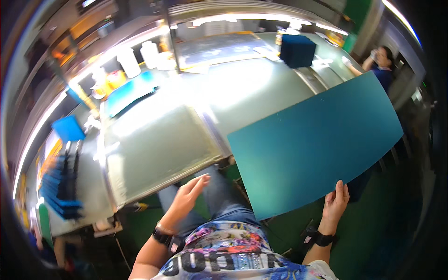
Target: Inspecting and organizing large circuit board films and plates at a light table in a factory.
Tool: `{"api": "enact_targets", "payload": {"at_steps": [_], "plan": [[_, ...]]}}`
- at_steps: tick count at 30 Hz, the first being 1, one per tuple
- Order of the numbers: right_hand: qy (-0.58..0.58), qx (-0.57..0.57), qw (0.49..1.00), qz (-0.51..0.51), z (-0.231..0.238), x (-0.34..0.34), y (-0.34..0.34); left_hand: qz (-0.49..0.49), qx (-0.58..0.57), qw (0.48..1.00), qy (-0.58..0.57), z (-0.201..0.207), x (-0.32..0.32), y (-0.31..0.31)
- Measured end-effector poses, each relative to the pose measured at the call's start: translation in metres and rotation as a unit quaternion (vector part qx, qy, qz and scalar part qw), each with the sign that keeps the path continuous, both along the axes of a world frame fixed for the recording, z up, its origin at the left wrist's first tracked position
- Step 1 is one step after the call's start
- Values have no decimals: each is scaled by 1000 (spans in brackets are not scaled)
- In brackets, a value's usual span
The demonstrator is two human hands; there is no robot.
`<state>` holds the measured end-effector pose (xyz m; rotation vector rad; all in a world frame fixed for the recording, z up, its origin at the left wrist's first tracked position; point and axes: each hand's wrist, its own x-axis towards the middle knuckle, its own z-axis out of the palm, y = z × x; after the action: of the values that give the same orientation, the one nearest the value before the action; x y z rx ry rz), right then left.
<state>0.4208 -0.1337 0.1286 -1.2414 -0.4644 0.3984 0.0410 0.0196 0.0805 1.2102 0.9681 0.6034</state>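
A large teal sheet [312,144] with rounded corners is tilted out past the table's front edge on the right. My right hand [335,203] grips its lower edge, with fingertips showing on the upper face and the rest of the grip partly hidden. Above my lap, just short of the table edge, my left hand [189,193] is held out with nothing visible in it. Its fingers are stretched close together and slightly blurred. A dark band circles each wrist. Nearest to the left hand is the grey-green mat [158,154] on the table.
A blue sheet [132,93] lies at the back left, near white bottles [128,63]. Blue pieces [60,186] stand in a rack on the far left. A dark blue stack [297,50] sits at the back. Another person [383,63] is at the far right.
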Motion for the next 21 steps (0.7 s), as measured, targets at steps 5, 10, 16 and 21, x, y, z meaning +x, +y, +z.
{"api": "enact_targets", "payload": {"at_steps": [5, 10, 16, 21], "plan": [[70, -1, 989, 134, -9, -72, 94, 101, -191, 942, -255, 13, 9, 8], [102, -22, 958, 266, -37, -128, 139, 361, -194, 867, -282, -3, -12, 12], [187, -52, 904, 382, -49, -165, 148, 388, -139, 836, -361, -6, -48, -4], [184, 62, 898, 396, -28, -153, 152, 351, -146, 848, -369, -3, -40, -8]]}}
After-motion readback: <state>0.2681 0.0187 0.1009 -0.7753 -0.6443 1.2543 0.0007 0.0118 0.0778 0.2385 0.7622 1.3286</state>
